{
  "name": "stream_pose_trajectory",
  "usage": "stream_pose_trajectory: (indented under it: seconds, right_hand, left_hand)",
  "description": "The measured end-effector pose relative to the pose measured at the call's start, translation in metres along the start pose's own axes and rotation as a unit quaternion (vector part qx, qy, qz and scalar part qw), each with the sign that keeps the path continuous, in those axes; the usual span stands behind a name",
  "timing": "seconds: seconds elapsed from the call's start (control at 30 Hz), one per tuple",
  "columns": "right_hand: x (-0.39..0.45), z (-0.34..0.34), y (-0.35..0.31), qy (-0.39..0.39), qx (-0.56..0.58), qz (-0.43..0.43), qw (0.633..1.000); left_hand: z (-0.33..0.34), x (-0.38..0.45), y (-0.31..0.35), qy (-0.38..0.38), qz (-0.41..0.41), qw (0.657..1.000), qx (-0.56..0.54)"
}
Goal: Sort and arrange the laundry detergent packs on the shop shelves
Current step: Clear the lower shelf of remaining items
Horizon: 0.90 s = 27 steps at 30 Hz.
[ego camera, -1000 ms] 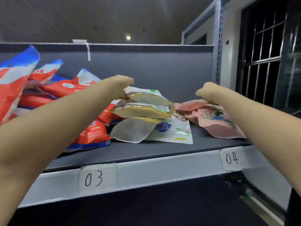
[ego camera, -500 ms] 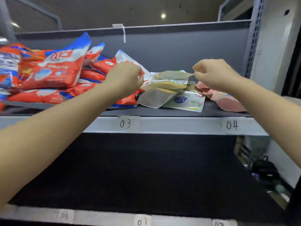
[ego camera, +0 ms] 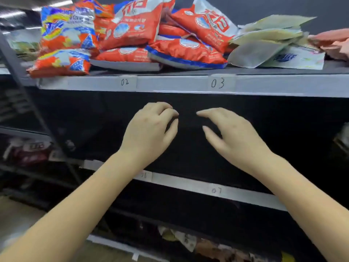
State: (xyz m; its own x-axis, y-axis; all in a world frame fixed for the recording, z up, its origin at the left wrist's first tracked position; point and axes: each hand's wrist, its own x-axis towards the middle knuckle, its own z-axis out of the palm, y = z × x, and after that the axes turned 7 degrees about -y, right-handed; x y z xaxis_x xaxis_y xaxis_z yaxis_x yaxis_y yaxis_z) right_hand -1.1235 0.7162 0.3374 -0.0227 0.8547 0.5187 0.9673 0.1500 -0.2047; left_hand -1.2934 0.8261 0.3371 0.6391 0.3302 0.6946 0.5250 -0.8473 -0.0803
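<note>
Both hands lowered empty, left hand, right hand, glossy crinkled packs above

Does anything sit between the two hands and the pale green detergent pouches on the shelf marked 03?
Only the grey shelf lip. The left hand and right hand, both empty, hang below it before the dark lower bay; the pale green flat pouches lie above, to the right.

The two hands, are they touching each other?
Apart. The head view shows a dark gap between the left hand and the right hand; their fingertips point toward each other below the shelf edge without meeting.
</note>
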Motion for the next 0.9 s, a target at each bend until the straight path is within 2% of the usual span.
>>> stream_pose_trajectory:
  seconds: [0.13,0.23,0.43,0.7,0.9]
  right_hand:
    - [-0.024,0.084,-0.031,-0.079,0.049,0.038,0.995]
    - [-0.035,0.147,-0.047,-0.137,0.090,0.102,0.981]
    - [-0.051,0.257,-0.058,-0.214,0.101,0.230,0.944]
    - [-0.061,0.359,-0.029,-0.297,0.119,0.312,0.895]
    - [-0.051,0.433,0.015,-0.327,0.109,0.324,0.881]
  left_hand:
    - [0.033,-0.084,-0.041,-0.088,-0.028,0.995,-0.031]
    - [0.062,-0.135,-0.073,-0.158,-0.037,0.985,-0.056]
    - [0.132,-0.205,-0.130,-0.290,-0.029,0.953,-0.081]
    - [0.228,-0.264,-0.175,-0.441,-0.036,0.895,-0.063]
    - [0.304,-0.283,-0.207,-0.485,-0.049,0.873,-0.010]
